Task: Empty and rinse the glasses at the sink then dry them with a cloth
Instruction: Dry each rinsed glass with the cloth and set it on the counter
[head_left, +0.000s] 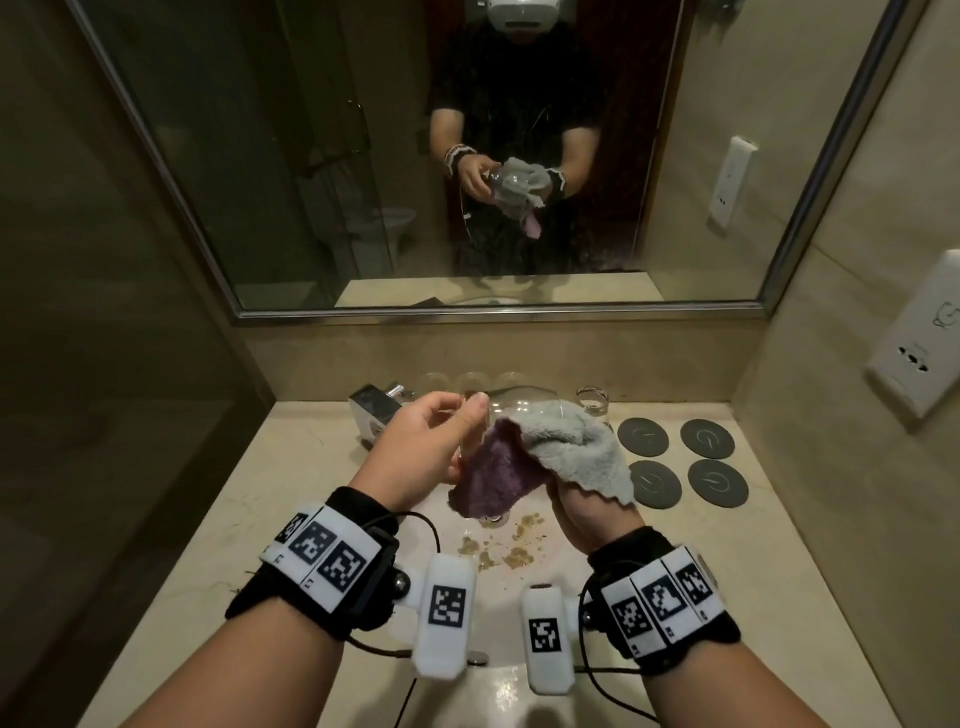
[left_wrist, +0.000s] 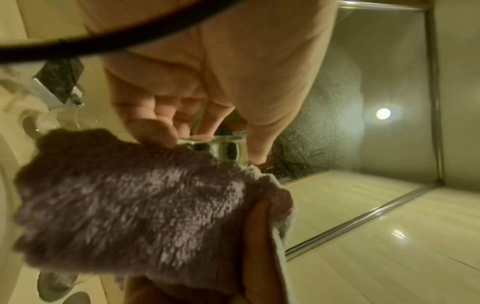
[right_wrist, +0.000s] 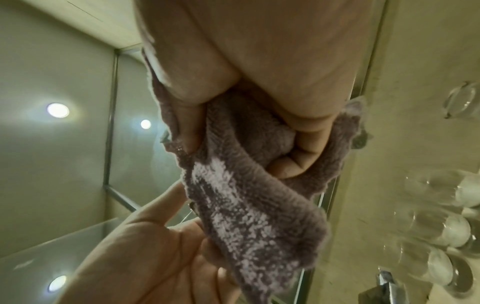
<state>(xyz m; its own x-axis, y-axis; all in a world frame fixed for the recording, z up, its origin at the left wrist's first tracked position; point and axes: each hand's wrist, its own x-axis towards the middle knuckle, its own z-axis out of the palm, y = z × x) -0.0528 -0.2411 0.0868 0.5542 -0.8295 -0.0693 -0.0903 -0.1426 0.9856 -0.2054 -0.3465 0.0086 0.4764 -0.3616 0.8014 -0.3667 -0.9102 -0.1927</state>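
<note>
Over the sink (head_left: 558, 564) I hold a clear glass (head_left: 522, 401) tipped on its side. My left hand (head_left: 441, 436) grips its wall, thumb and fingers curled round the glass (left_wrist: 221, 151). A fluffy cloth (head_left: 571, 447), grey on one face and purple on the other, covers the glass's near end. My right hand (head_left: 587, 512) clutches the cloth (right_wrist: 246, 205) from below, fingers (right_wrist: 303, 152) bunched in it. The cloth's purple side (left_wrist: 130, 195) hides most of the glass. The mirror shows the glass's other end bare.
Several clear glasses (head_left: 470, 382) stand along the counter's back wall, one more (head_left: 592, 400) to the right. Several dark round coasters (head_left: 680, 462) lie right of the sink. A chrome tap (head_left: 374, 410) sits at back left. Brown crumbs (head_left: 514, 553) lie in the basin.
</note>
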